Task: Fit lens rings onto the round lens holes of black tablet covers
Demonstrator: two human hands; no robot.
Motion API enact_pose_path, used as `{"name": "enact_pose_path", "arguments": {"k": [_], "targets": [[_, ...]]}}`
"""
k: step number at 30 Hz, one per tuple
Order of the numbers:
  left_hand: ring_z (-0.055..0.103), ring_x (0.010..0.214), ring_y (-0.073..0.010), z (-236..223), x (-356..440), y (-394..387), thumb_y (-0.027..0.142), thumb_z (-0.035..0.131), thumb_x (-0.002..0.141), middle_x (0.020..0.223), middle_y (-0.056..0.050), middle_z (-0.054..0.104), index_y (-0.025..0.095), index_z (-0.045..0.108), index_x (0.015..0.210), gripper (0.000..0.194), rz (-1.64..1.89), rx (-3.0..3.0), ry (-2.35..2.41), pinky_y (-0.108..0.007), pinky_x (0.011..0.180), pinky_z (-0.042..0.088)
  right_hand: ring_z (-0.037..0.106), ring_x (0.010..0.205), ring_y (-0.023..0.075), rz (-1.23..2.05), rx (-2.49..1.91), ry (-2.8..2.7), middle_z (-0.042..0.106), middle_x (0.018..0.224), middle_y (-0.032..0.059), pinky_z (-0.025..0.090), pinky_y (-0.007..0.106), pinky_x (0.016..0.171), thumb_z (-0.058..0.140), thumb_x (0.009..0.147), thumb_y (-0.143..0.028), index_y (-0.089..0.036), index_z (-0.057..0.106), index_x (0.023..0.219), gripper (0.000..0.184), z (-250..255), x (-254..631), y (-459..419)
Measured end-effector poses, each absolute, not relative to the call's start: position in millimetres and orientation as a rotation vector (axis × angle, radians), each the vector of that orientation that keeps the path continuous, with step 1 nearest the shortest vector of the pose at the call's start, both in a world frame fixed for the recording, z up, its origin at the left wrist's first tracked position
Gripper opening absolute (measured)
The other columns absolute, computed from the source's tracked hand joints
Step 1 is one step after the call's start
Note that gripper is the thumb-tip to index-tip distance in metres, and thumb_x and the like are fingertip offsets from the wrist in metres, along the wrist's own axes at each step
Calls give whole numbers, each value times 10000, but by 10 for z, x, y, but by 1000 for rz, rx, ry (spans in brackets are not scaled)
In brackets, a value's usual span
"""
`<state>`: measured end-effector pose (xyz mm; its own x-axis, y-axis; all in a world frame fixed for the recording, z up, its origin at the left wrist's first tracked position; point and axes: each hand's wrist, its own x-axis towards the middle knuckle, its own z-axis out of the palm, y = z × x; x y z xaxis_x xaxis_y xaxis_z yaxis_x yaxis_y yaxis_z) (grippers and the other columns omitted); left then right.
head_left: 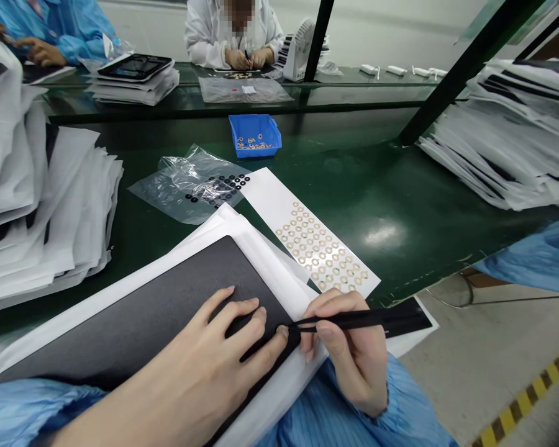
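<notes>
panel (135, 310) lies partly hidden under left hand (209, 360).

White fan (302, 53) stands on the rear worktop (368, 94), near a co-worker in white (205, 34). Farther left, a dark flat device (135, 66) lies atop a white stack (144, 92). Yellow-and-black striped tape (531, 394) marks the floor (475, 354).

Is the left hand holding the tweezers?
No, the right hand holds the tweezers; the left hand lies on the black panel.
</notes>
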<state>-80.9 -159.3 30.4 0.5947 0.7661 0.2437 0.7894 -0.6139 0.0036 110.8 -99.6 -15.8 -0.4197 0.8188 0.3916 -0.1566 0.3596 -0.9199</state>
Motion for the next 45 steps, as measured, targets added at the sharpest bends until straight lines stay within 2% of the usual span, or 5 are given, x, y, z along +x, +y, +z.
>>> {"name": "enact_pose_path", "arguments": {"k": [16, 22, 33, 39, 45], "targets": [[568, 977, -202, 291, -927, -1531, 191, 529, 901, 988, -12, 665, 218, 642, 981, 141, -670, -2734, -1561, -442, 1060, 300, 546, 475, 123, 1115, -477, -1631, 582, 692, 25, 438, 230, 377, 476, 951, -290, -228, 559, 927, 107, 16, 1114, -988], [569, 984, -191, 329, -955, -1532, 164, 504, 914, 986, -11, 646, 232, 633, 993, 166, -649, -2807, -1630, -445, 1059, 328, 577, 516, 145, 646, -525, -2059, 583, 635, 12, 480, 294, 527, 554, 898, -273, -203, 575, 770, 148, 662, 905, 157], [540, 1020, -211, 505, -1128, -1444, 187, 602, 850, 1060, -49, 633, 206, 638, 907, 71, -581, -2991, -1616, -323, 968, 398, 577, 647, 193, 647, -726, -2141, 574, 613, 12, 459, 362, 763, 502, 830, -190, -205, 461, 733, 106, 645, -740, 1957], [572, 894, -196, 476, -1950, -906, 233, 552, 873, 861, -35, 615, 166, 622, 766, 144, -1166, -2417, -2400, -325, 882, 436, 572, 662, 175, 631, -626, -2344, 620, 686, 32, 428, 291, 714, 373, 886, -174, -196, 510, 773, 179, 612, -755, 1715], [573, 596, -103, 86, -2373, -625, 361, 533, 947, 760, 3, 600, 119, 598, 899, 254, -1156, -2020, -3092, -250, 561, 503, 523, 575, 119, 667, -295, -2772, 584, 576, -16, 372, 216, 589, 709, 696, -160, -154, 606, 593, 146, 355, -907, 951]]}}
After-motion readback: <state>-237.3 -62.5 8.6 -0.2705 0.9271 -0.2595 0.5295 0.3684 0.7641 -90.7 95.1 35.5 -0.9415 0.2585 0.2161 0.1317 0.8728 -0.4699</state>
